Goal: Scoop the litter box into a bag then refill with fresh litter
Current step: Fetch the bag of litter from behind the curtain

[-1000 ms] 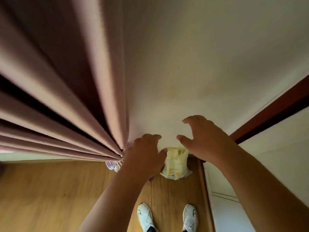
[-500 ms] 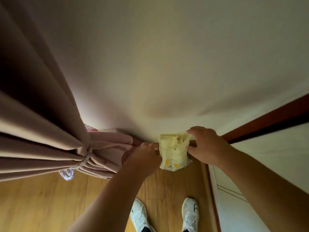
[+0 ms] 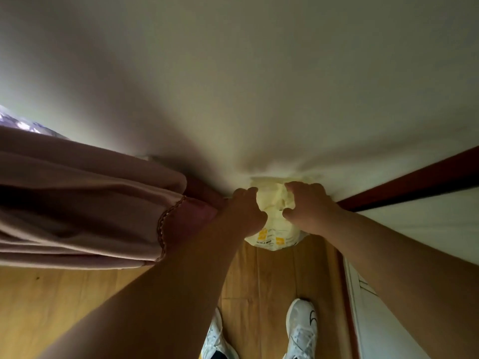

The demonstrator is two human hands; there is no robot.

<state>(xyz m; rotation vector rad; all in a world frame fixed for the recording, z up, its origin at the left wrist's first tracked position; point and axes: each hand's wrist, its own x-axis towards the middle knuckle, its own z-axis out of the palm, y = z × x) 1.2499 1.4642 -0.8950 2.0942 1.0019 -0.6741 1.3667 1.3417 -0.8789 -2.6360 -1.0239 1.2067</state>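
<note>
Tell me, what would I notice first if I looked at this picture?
First you would spot the pale yellow bag in the middle, on the wooden floor against the wall, with the left hand and the right hand curled round its sides. Next comes the big pink curtain bunched on the left. At the bottom are two white shoes.

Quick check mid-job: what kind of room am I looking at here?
Probably a room in a home, at a corner by a window: wood plank floor, tied-back pink curtain, plain pale wall. Both hands, left hand and right hand, grip a pale yellow bag.
</note>
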